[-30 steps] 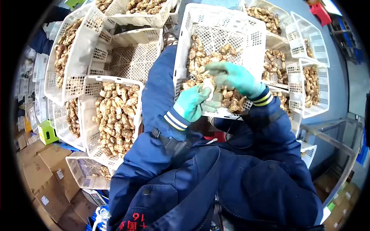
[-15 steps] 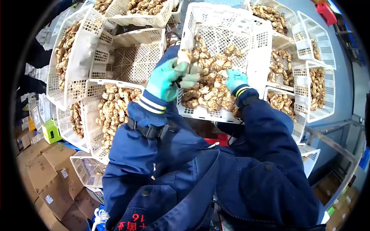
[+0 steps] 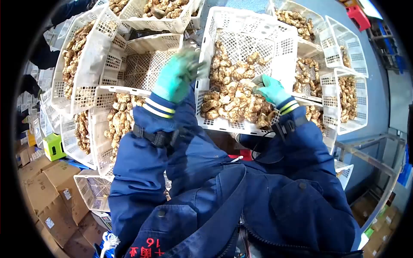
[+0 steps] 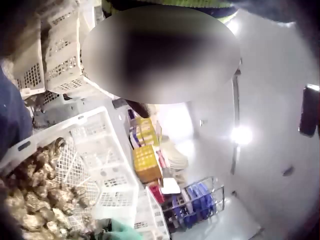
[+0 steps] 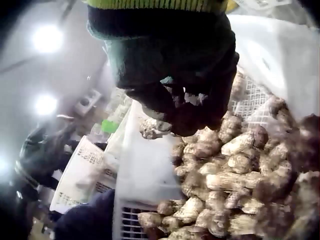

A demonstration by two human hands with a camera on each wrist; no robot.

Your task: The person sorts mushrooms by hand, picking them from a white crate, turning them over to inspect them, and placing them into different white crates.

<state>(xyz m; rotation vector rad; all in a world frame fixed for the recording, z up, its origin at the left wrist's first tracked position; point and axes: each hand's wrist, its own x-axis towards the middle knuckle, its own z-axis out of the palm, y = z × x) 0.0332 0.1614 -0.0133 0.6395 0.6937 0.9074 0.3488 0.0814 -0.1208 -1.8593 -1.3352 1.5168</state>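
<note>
Green-gloved and smeared by blur, the left hand (image 3: 178, 75) hangs just left of the middle crate (image 3: 234, 23), in front of the neighbouring crate (image 3: 146, 71) on that side; whether it is spread, closed or carrying something cannot be told. The right hand (image 3: 271, 89) is over the right side of the middle crate, above the heap of what look like mushrooms (image 3: 234, 101), curled narrow, and the right wrist view suggests it holds one pale mushroom (image 5: 151, 129) at its tips. Most of the heap lies in the near part of the middle crate, thinning toward its far wall. Judging by this, the step in hand is picking mushrooms singly from the middle crate and sorting them. The next move probably calls for the right hand to lift its mushroom clear of the middle crate's heap without knocking the others.
</note>
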